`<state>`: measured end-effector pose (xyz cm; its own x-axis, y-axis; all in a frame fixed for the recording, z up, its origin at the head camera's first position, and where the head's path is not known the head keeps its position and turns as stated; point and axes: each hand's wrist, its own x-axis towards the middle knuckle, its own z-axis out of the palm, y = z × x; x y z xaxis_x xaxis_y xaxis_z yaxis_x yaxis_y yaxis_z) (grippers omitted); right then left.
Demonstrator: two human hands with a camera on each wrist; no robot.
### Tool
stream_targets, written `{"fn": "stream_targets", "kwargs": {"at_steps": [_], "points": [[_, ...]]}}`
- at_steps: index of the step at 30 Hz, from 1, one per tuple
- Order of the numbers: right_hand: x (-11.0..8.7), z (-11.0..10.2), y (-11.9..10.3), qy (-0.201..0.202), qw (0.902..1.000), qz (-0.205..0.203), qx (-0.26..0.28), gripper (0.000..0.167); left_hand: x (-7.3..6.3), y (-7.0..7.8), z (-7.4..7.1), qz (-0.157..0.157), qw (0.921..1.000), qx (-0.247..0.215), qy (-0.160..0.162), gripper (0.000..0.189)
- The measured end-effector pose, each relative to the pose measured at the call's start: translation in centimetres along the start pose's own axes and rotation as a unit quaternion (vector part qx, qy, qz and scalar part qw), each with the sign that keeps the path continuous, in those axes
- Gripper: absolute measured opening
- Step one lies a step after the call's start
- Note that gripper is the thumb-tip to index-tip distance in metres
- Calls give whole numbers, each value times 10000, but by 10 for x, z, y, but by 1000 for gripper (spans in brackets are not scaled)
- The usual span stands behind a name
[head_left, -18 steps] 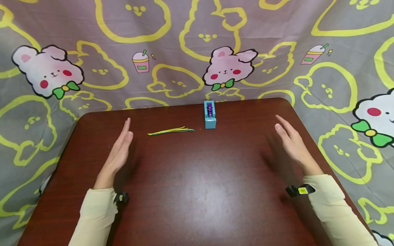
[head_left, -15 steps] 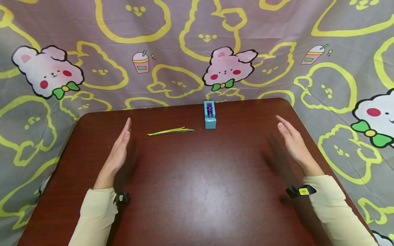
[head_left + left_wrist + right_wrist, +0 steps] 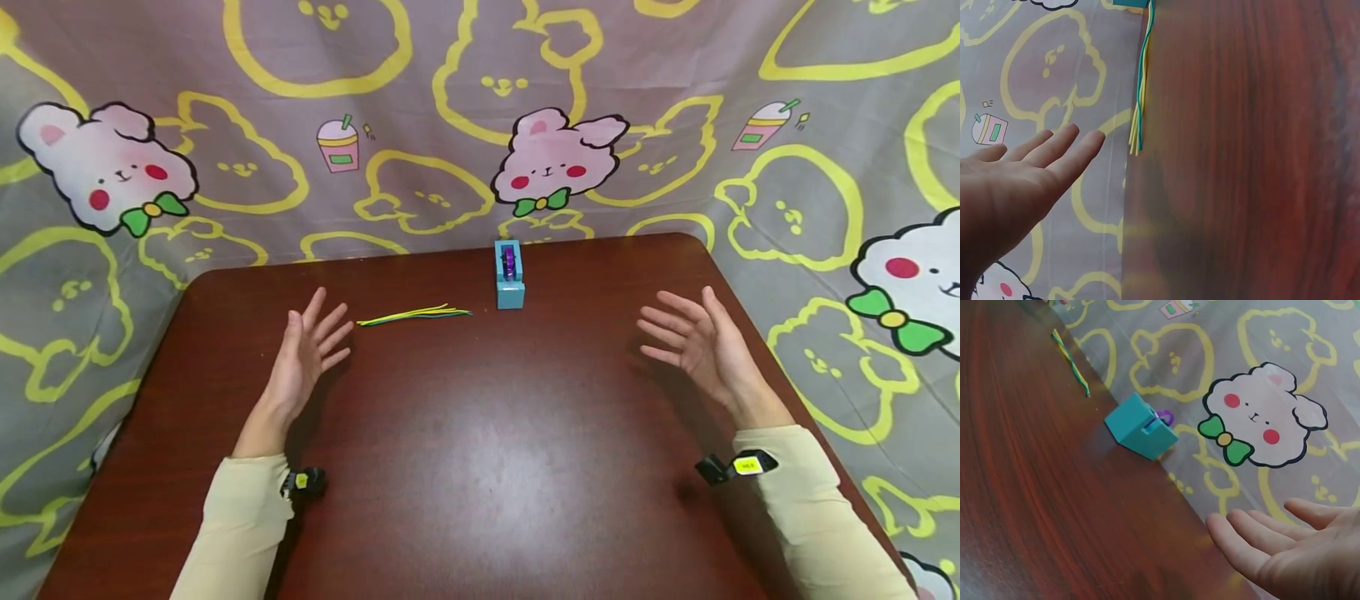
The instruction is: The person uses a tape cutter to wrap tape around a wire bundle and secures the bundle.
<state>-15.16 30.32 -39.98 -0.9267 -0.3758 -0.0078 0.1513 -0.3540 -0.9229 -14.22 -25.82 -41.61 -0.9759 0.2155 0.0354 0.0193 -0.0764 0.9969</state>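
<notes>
Both my hands, left (image 3: pixel 303 358) and right (image 3: pixel 701 346), hover spread, empty, over the dark wooden tabletop (image 3: pixel 480 450); thin yellow-green strips (image 3: pixel 414 315) and small teal tape dispenser (image 3: pixel 510 277) near its far edge.

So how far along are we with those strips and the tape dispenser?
Nothing looks done yet: the yellow and green strips lie loose in a bundle on the table, beside the teal tape dispenser. Nothing is in hand; the left hand and right hand hover open, fingers spread, touching nothing. All handling of both appears left.
</notes>
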Motion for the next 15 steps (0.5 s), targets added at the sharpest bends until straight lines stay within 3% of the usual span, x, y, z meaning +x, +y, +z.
{"fn": "stream_targets", "kwargs": {"at_steps": [9,15], "points": [[4,-3,6,-290,9991,215,227,57,3,-4,2,38,9965,-801,-231,63],[8,-4,7,-209,9992,300,132,54,7,-4,8,-32,9961,-833,-285,66]]}}
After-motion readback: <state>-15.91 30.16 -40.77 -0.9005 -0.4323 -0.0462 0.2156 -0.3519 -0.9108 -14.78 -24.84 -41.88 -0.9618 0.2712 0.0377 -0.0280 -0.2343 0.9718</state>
